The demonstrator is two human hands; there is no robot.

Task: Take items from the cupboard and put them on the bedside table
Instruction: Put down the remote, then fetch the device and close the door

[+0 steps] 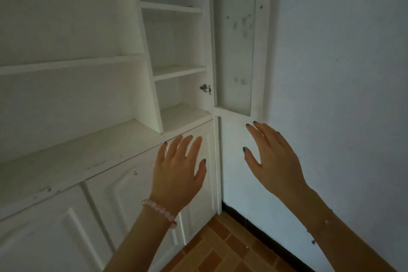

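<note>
Hands raised and empty, that is what stands out: the left hand (pixel 180 168) and the right hand (pixel 273 157) are both lifted in front of the cupboard (pixel 72 99), fingers spread, palms turned away, gripping nothing. The left one, with a bead bracelet (pixel 160 210) at the wrist, hovers before a lower door (pixel 136 185), which looks shut; the right hangs just beside the swung-out glass door (pixel 235 51), near its bottom rail. Whether either touches the wood I cannot tell.

That door stands wide against the wall (pixel 342 73), hinge (pixel 205 89) showing, presumably so the narrow shelves (pixel 178 70) behind it can be reached. Those shelves, and the broad ones to the left, look bare from here; no item to carry is in sight. The bedside table is out of view too.

My guess is the person is poised between choices, hands held loose and ready because nothing has been picked yet. If anything remains, it likely sits behind the closed lower doors above the tiled floor (pixel 223 247).
</note>
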